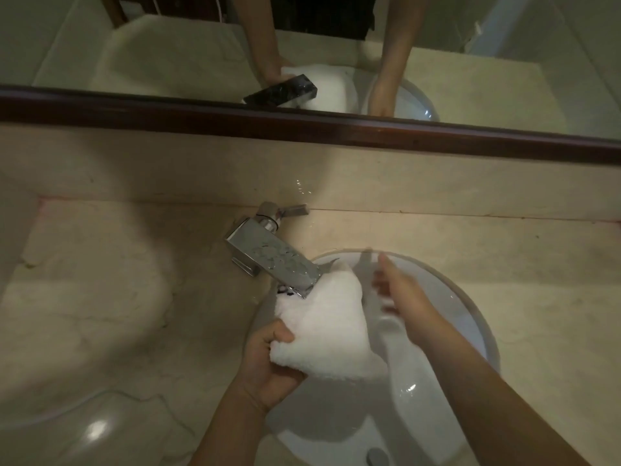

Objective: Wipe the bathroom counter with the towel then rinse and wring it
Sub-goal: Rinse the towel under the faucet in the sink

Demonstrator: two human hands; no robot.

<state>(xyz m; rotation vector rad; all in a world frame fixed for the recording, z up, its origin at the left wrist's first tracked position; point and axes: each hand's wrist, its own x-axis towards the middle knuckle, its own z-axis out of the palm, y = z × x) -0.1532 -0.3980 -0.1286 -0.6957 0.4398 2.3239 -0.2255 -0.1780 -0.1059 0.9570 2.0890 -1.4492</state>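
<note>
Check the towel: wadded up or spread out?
Spread out loosely. The towel hangs as a broad sheet over the sink, under the faucet; the left hand grips only its near corner.

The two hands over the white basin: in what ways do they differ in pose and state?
The left hand curls its fingers round a corner of the fluffy white towel; the right hand holds nothing, fingers spread. The left hand looks sharp; the right hand is blurred. Both are above the round white ceramic basin.
</note>
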